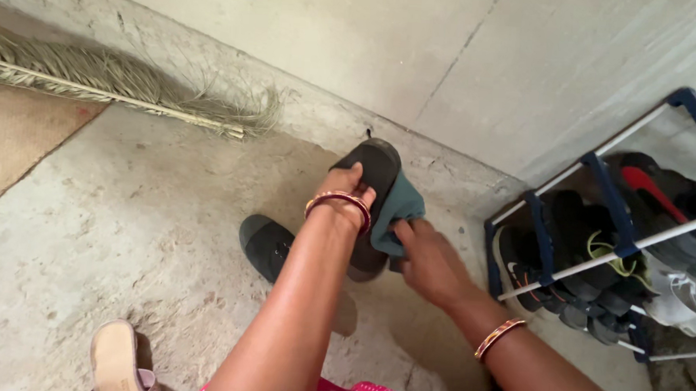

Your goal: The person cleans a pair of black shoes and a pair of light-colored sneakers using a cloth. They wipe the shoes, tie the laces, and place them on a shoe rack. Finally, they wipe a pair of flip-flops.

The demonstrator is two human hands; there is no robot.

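Here the left hand (347,189) grips a black canvas shoe (374,181) sole-up; the right hand (432,263), at four o'clock, pinches a teal cloth (399,210). Best wiped with firm, short strokes.

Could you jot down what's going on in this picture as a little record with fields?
Setting: bare concrete floor beside a wall
Left hand: grips a dark shoe, sole turned toward the camera
Right hand: presses a teal cloth against that shoe
On the floor: a second dark shoe just left of the arms; a tan sandal at the bottom edge
Right side: shoe rack with blue posts and white rails, holding several pairs
Top left: straw broom lying along the wall
Wrists: bangles on both
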